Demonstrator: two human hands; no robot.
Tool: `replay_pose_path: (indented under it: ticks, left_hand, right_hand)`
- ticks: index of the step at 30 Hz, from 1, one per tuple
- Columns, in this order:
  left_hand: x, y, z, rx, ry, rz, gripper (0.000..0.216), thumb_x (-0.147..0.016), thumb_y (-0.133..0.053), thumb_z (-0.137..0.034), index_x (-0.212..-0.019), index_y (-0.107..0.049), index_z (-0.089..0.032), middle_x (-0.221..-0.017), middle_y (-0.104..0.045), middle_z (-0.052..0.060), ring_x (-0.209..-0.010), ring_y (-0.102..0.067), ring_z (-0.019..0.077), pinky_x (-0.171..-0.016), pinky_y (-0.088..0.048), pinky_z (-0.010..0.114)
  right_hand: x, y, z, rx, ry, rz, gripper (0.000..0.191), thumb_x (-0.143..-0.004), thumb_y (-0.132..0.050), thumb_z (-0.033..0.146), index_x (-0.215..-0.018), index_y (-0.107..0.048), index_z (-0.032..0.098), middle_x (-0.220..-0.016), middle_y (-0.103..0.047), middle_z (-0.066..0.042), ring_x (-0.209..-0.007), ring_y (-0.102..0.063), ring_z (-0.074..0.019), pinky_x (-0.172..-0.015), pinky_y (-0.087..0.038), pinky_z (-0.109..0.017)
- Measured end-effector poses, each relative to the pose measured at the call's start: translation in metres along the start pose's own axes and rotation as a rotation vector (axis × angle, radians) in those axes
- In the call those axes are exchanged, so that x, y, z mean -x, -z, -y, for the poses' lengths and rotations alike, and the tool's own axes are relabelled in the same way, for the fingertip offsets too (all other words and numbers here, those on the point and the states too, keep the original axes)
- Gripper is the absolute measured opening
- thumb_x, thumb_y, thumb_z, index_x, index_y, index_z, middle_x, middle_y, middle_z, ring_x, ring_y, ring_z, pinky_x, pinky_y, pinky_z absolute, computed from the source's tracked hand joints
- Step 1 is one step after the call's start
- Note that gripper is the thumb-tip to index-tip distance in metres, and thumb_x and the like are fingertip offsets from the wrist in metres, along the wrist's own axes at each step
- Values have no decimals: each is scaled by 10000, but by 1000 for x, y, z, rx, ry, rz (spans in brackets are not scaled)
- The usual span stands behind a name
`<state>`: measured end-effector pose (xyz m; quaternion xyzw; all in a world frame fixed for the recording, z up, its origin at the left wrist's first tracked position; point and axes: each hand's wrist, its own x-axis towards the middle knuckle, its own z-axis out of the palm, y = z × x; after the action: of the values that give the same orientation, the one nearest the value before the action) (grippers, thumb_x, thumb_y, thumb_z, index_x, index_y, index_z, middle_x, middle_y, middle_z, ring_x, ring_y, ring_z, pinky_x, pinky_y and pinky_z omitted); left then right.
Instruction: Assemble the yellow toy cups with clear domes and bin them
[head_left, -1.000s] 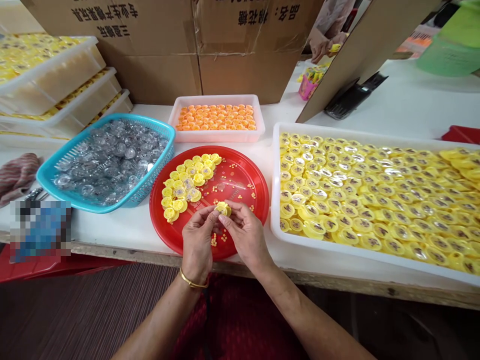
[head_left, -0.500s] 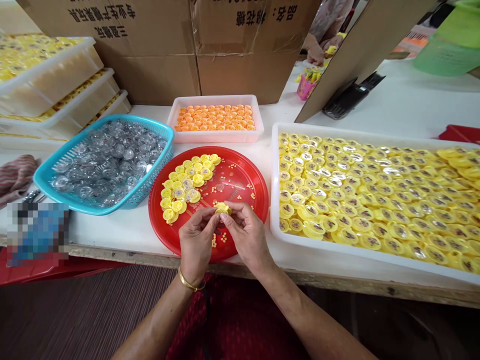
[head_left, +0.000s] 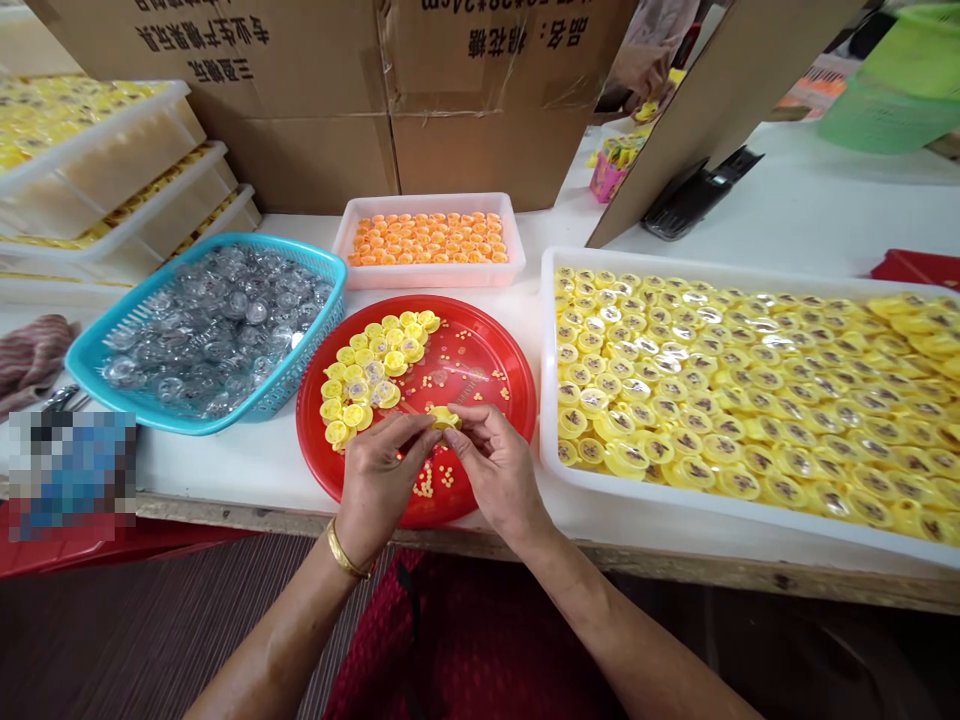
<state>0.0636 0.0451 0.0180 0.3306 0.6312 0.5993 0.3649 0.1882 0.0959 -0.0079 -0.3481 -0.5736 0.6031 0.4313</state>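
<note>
Red plate's (head_left: 514, 375) R half open, blue basket (head_left: 315, 340) close on L, orange tray (head_left: 431, 275) just behind, yellow-cap tray (head_left: 546, 420) tight on R

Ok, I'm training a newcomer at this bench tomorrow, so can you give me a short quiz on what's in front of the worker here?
1. True or false: the left hand and the right hand pinch one yellow piece between them over the red tray.
2. What fills the blue basket? A orange caps; B clear domes; C yellow pieces.
3. Name the container that lies just right of the red tray.
Key: 1 true. 2 B. 3 the big white tray, packed with yellow capped pieces.
</note>
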Motion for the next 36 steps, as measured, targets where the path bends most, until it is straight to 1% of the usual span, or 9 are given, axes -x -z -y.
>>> replay_pose_path:
  ticks: [6, 10, 14, 20, 23, 27, 30, 33, 36]
  left_hand:
    - [-2, -2, 4, -59, -10, 57, 333, -643, -799, -136, -959, -749, -230, -807, -681, 22, -678, -576, 141, -644, -438, 207]
    - [0, -5, 1, -249, -151, 133, 103, -708, -744, -124, -764, -738, -210, -731, -645, 24, -676, -532, 143, -648, -382, 201]
    - [0, -4, 2, -423, -231, 150, 65, -786, -676, -189, -731, -704, -208, -692, -618, 18, -633, -520, 142, -623, -372, 218]
    - [6, 2, 12, -376, 2, 257, 227, -827, -612, -397, -846, -708, -192, -746, -679, 46, -674, -620, 180, -617, -452, 238]
    - [13, -1, 7, -402, 13, 335, 297, -833, -584, -467, -851, -699, -193, -753, -678, 42, -674, -620, 178, -598, -452, 237]
    - [22, -23, -5, -476, -72, 379, 352, -851, -554, -489, -740, -686, -183, -675, -649, 30, -614, -582, 158, -574, -439, 239]
    - [25, -38, -8, -371, -72, 429, 373, -861, -537, -498, -960, -710, -182, -830, -703, 55, -717, -632, 176, -658, -494, 265]
    - [21, -37, -4, -276, -14, 416, 532, -873, -509, -520, -1298, -553, -204, -1140, -666, 102, -939, -651, 216, -773, -528, 318]
    - [15, -26, 2, -333, 12, 346, 544, -870, -491, -549, -1262, -584, -183, -1136, -660, 128, -931, -659, 230, -778, -535, 347]
  right_hand:
    - [1, 1, 0, -89, -72, -54, 173, -823, -654, 294, -967, -627, 202, -891, -679, -28, -824, -646, -179, -780, -536, -297]
    - [2, -2, 1, -188, -86, -79, 163, -810, -654, 264, -960, -627, 206, -892, -673, -17, -822, -640, -166, -770, -536, -275]
    - [2, -3, 1, -194, -117, -76, 166, -803, -662, 275, -949, -623, 204, -856, -663, -12, -792, -635, -163, -762, -543, -282]
    - [14, 6, 8, -259, -199, -12, 213, -816, -650, 346, -964, -575, 212, -908, -648, -18, -835, -642, -177, -750, -571, -297]
    - [23, 15, 18, -150, -171, 12, 223, -829, -629, 322, -1016, -590, 207, -948, -660, -31, -854, -645, -177, -772, -556, -289]
    - [28, 41, 38, -52, -200, 21, 203, -820, -631, 303, -985, -619, 184, -908, -665, -39, -834, -646, -181, -766, -540, -292]
    - [20, 80, 53, 22, -228, 67, 283, -830, -632, 319, -1081, -581, 197, -940, -655, -42, -873, -642, -193, -775, -537, -321]
    - [7, 126, 63, 369, -215, 60, 272, -851, -613, 318, -1096, -580, 206, -988, -645, -51, -854, -632, -188, -755, -523, -325]
    - [-4, 155, 68, 787, -225, 120, 151, -838, -609, 231, -983, -639, 203, -1026, -645, -42, -805, -623, -178, -710, -494, -302]
